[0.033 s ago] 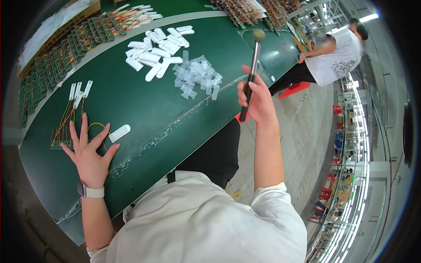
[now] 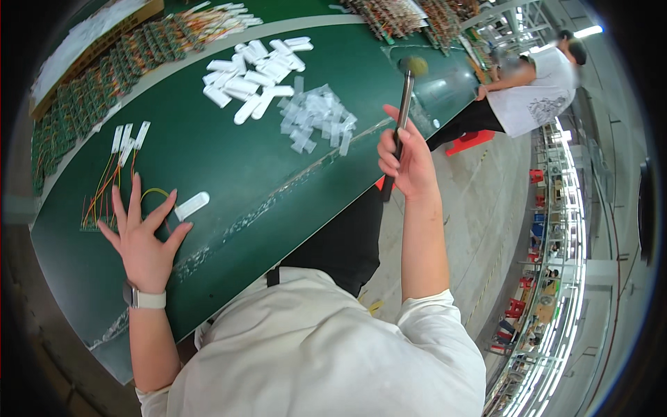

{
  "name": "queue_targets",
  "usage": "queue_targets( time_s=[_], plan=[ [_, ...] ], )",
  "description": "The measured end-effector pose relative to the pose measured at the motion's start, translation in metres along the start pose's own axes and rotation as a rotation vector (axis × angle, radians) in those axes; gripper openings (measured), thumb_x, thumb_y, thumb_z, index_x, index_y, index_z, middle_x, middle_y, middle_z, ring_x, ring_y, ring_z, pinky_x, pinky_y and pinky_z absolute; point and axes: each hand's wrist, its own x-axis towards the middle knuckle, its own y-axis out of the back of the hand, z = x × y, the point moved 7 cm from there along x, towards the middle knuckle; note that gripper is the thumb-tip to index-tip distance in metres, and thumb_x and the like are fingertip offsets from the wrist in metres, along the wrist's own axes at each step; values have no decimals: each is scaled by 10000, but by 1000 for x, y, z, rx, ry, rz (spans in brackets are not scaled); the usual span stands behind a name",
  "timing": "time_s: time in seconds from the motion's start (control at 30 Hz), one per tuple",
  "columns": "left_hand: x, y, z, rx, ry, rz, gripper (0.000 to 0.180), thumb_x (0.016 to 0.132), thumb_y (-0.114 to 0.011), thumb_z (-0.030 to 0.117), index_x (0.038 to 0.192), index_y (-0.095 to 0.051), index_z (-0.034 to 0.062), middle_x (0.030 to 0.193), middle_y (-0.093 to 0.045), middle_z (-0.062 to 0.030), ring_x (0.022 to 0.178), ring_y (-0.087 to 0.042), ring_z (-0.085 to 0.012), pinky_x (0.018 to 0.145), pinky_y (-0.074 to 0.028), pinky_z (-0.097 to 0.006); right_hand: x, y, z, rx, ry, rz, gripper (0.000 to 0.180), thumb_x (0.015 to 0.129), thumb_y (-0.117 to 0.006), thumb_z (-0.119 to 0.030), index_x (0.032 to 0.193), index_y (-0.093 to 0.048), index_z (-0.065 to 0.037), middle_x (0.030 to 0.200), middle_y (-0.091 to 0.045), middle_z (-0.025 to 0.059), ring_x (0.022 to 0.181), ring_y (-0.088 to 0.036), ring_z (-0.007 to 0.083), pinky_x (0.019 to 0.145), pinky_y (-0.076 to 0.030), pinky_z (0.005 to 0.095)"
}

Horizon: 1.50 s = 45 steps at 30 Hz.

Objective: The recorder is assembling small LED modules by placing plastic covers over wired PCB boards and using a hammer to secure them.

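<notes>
Brush (image 2: 405, 101), held up at the right across the near edge of the green table (image 2: 229, 167), bristles toward the far side. Next in size, at the far left: a carton (image 2: 125, 29) and a long row of wired boards (image 2: 118, 76). Far middle: a heap of white cases (image 2: 257, 76), with a heap of clear strips (image 2: 319, 118) just to the right and nearer.

Right hand (image 2: 415, 163): closed round the brush handle. Near left, left hand (image 2: 147, 247): palm down, fingers spread wide, gripping nothing. By and partly behind those fingers: a green board (image 2: 89, 226), thin wires (image 2: 104, 182) running far to white tabs (image 2: 125, 139). Just right of the left hand: a single case (image 2: 192, 206), apart from the heap. Cannot tell the pressure of the left fingers.

For good work, as a judgement: steady the board flat with light, spread fingers; keep the brush grip loose; use soft strokes, no scrubbing; avoid snagging the wires, probably weakest at the joints.

Brands: none readable. On a co-worker's shirt (image 2: 517, 104), far right: a dark drawing, any lettering too fine to read. Along the carton's side: possible print, too small to make out.
</notes>
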Motion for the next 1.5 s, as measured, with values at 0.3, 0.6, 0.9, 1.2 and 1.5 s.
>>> queue_targets(
  time_s=[0.3, 0.6, 0.9, 1.2, 1.5],
  plan=[
    [-2, 6, 1, -52, -39, 37, 549, 733, -885, 456, 1264, -773, 372, 1691, -376, -22, 1595, -215, -374, 1193, -52, -779, -38, -56, 31, -424, 119, 67, 377, 1120, -530, -237, 1429, -592, -30, 750, -546, -22, 575, -473, 42, 489, -366, 211],
    [-1, 2, 2, -71, -70, 140, 553, 721, -874, 525, 1254, -767, 421, 1670, -405, -43, 1587, -228, -390, 1172, -87, -806, -83, -116, 62, -512, -226, -209, 449, 1066, -597, -103, 1490, -516, 21, 867, -652, 26, 681, -636, 90, 576, -499, 225],
    [-9, 1, -6, -129, -49, 140, 539, 706, -888, 527, 1222, -780, 418, 1653, -425, -37, 1583, -233, -390, 1172, -68, -823, -90, -174, 99, -819, 18, -392, 445, 959, -741, -23, 1397, -660, -8, 838, -686, 13, 681, -588, 61, 632, -504, 225],
    [-7, 0, -6, -175, -65, 172, 504, 711, -880, 531, 1193, -789, 417, 1641, -439, -29, 1579, -240, -389, 1173, -75, -826, -107, -208, 83, -1161, 610, -467, 468, 873, -796, 8, 1331, -720, -51, 840, -718, 124, 678, -647, 171, 660, -531, 285],
    [-10, 2, -6, -165, -66, 180, 514, 710, -882, 528, 1203, -781, 425, 1637, -446, -23, 1575, -253, -384, 1174, -84, -823, -105, -189, 48, -927, 806, -282, 460, 850, -800, 56, 1300, -725, 1, 850, -721, 122, 684, -647, 211, 693, -538, 300]
  ],
)
